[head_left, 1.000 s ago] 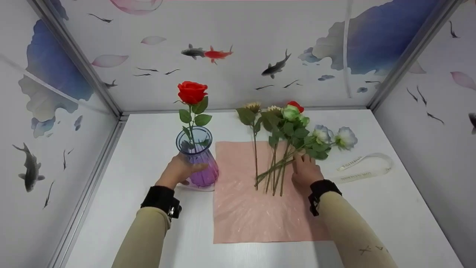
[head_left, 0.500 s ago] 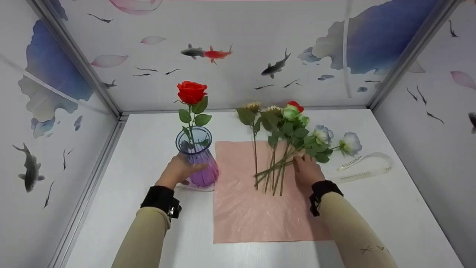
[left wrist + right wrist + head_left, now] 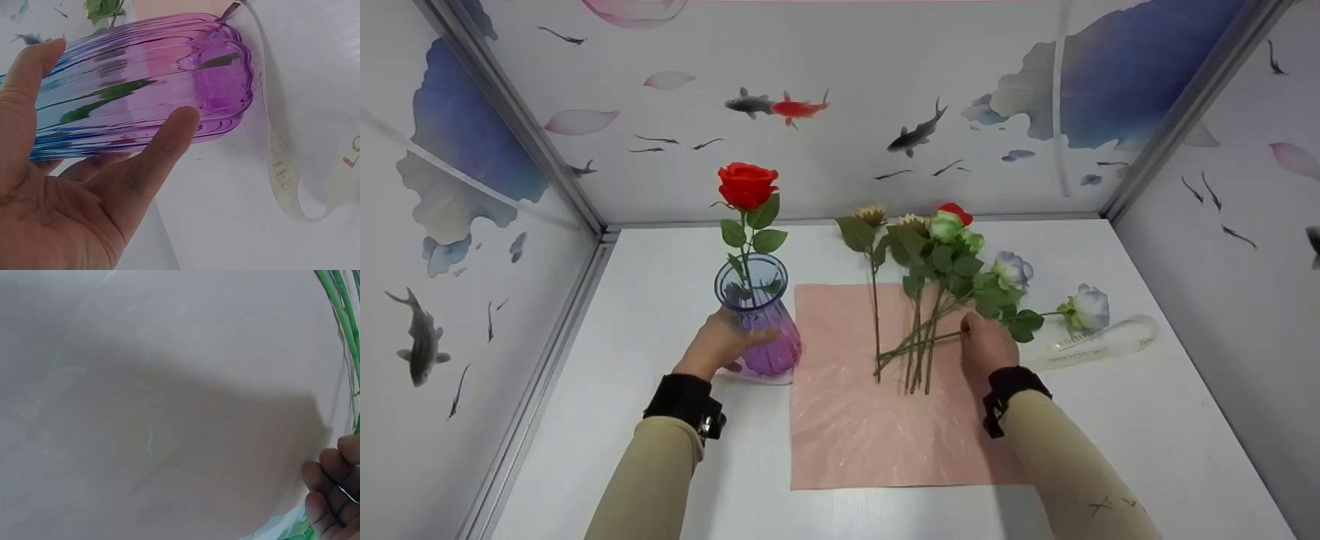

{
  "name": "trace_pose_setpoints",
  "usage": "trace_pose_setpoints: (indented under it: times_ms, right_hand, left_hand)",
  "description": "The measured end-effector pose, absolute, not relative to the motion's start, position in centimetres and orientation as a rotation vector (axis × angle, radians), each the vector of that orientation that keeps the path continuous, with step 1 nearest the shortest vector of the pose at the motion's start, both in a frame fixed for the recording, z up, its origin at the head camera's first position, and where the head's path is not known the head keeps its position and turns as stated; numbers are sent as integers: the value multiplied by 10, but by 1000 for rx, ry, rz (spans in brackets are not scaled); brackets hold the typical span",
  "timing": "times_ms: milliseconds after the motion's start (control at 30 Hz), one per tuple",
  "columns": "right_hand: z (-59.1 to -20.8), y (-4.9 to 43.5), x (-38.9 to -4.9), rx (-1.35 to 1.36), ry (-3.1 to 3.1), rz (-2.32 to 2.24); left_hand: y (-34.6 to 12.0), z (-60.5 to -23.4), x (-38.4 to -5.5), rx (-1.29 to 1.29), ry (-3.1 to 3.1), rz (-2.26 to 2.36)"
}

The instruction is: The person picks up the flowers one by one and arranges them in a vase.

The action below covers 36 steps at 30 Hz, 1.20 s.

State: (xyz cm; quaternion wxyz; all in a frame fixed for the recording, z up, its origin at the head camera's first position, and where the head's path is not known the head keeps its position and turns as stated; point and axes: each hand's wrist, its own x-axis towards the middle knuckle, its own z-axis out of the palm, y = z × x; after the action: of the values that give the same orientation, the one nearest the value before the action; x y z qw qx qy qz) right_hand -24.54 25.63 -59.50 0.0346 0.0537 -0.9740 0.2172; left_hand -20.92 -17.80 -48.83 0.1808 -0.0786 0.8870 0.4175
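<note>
My left hand (image 3: 722,341) grips the ribbed glass vase (image 3: 772,346), blue at the rim and purple-pink below. In the left wrist view, thumb and fingers lie around the vase (image 3: 163,84). A red rose (image 3: 748,186) stands upright in it. To the right, my right hand (image 3: 988,346) pinches the stem of a pale blue-white flower (image 3: 1089,309), whose head lies toward the ribbon. Its stem crosses several other stems. In the right wrist view, only the curled fingers (image 3: 323,481) show at the edge, beside green stems (image 3: 344,312).
Pink wrapping paper (image 3: 855,446) lies flat under the stems. Behind are yellowish flowers (image 3: 870,216), green blooms (image 3: 946,226), a second red flower (image 3: 956,212) and another blue-white one (image 3: 1012,270). A lettered ribbon (image 3: 1080,358) lies right; lettered ribbon (image 3: 284,185) also passes the vase's base. Printed walls enclose the table.
My right hand has shifted slightly right and nearer, drawing the blue-white flower away from the bunch toward the ribbon. My left hand and the vase have stayed in place.
</note>
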Motion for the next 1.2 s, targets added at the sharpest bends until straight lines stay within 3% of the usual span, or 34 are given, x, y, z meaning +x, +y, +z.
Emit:
trace_pose_setpoints:
  times_ms: [233, 733, 1200]
  right_hand:
    - [-588, 258, -245, 22, -3019, 814]
    - [-578, 255, -246, -430, -2592, 1660]
    - [-573, 251, -246, -591, -2298, 1922]
  left_hand:
    - [-179, -488, -209, -217, 2511, 1161]
    - [-178, -486, -211, -261, 2467, 1179]
    - [-177, -486, -208, -234, 2499, 1184]
